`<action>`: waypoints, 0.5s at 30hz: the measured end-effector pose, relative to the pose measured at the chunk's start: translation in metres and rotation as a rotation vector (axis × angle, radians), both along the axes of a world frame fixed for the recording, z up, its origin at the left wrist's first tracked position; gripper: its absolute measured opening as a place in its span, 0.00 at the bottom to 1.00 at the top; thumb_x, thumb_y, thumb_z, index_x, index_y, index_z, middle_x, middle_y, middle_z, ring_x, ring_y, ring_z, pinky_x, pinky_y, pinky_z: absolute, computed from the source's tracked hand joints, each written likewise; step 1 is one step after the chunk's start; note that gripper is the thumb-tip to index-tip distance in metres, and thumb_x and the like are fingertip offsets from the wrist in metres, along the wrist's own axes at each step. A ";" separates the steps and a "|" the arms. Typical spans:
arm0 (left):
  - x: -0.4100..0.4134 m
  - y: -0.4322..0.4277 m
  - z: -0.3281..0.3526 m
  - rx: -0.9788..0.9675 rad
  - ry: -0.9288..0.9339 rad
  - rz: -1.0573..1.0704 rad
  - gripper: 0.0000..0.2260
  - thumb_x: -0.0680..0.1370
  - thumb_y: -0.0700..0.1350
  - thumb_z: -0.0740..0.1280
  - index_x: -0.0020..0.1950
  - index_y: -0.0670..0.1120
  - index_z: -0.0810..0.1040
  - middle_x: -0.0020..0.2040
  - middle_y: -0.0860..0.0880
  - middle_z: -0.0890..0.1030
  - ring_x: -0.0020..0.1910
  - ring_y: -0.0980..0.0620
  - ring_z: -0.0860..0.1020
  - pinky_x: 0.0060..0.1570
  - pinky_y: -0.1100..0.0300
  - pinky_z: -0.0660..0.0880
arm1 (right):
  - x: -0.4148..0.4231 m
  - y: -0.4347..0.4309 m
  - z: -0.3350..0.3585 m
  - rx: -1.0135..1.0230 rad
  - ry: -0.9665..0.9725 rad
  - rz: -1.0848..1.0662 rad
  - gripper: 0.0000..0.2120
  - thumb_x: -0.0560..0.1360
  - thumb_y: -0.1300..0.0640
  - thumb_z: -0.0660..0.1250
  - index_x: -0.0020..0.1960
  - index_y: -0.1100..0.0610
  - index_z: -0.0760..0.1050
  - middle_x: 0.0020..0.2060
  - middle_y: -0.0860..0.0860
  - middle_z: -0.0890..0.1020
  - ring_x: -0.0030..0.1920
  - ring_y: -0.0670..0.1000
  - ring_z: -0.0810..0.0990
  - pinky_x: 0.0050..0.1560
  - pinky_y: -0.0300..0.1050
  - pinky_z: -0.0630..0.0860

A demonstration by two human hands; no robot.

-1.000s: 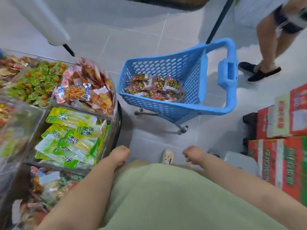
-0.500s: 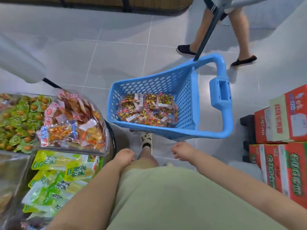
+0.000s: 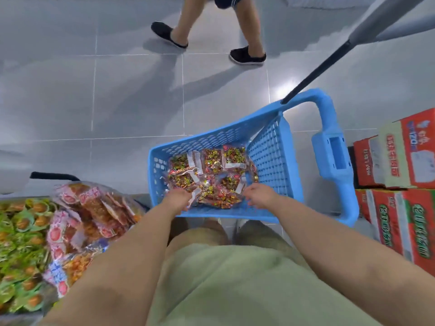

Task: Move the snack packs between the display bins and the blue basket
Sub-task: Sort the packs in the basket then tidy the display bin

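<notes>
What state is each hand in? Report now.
Left hand: at the clear, red-and-yellow snack packs in the blue plastic basket; grip cannot be told.
Right hand: over those packs; cannot be told.

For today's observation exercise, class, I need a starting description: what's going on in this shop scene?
A person stands over a blue basket, both hands down inside it. The left hand and right hand sit at the near edge of the snack packs piled there; blur hides whether either grips one. Display bins full of other snacks stand to the left, and someone else walks past.
</notes>
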State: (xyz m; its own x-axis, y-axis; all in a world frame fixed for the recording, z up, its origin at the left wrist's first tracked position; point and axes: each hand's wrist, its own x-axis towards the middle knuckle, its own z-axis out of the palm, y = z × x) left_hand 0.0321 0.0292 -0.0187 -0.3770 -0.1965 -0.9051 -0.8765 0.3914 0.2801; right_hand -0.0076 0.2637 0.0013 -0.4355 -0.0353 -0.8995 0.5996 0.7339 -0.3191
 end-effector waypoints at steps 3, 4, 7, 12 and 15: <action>-0.015 -0.003 -0.011 0.028 -0.020 0.012 0.07 0.81 0.43 0.59 0.46 0.43 0.73 0.46 0.43 0.77 0.43 0.45 0.77 0.41 0.58 0.76 | -0.017 -0.003 -0.017 0.029 -0.028 -0.011 0.09 0.78 0.60 0.61 0.39 0.53 0.71 0.41 0.52 0.76 0.40 0.50 0.74 0.43 0.41 0.73; -0.017 -0.002 -0.016 0.040 -0.030 0.019 0.09 0.81 0.44 0.59 0.44 0.43 0.74 0.44 0.44 0.77 0.44 0.45 0.77 0.47 0.55 0.76 | -0.021 -0.004 -0.024 0.044 -0.033 0.013 0.10 0.78 0.60 0.61 0.38 0.53 0.70 0.40 0.52 0.76 0.43 0.52 0.74 0.47 0.42 0.72; -0.018 0.004 -0.032 0.081 -0.044 0.039 0.12 0.81 0.47 0.59 0.39 0.46 0.72 0.39 0.47 0.76 0.43 0.46 0.75 0.48 0.53 0.73 | -0.028 -0.011 -0.051 0.085 -0.041 0.114 0.13 0.77 0.60 0.60 0.34 0.52 0.66 0.34 0.49 0.72 0.42 0.53 0.72 0.45 0.43 0.70; -0.007 0.011 -0.058 0.102 -0.117 0.115 0.11 0.81 0.42 0.58 0.38 0.44 0.69 0.36 0.46 0.71 0.33 0.51 0.70 0.34 0.59 0.68 | -0.016 -0.030 -0.091 0.085 -0.098 0.343 0.13 0.78 0.58 0.61 0.60 0.62 0.73 0.46 0.59 0.80 0.39 0.53 0.75 0.34 0.41 0.69; 0.002 0.011 -0.070 0.109 -0.123 0.166 0.08 0.82 0.45 0.60 0.48 0.42 0.73 0.41 0.45 0.75 0.37 0.51 0.75 0.40 0.58 0.73 | -0.011 -0.039 -0.119 0.109 0.005 0.437 0.24 0.76 0.51 0.66 0.70 0.55 0.67 0.60 0.59 0.74 0.54 0.56 0.76 0.50 0.44 0.73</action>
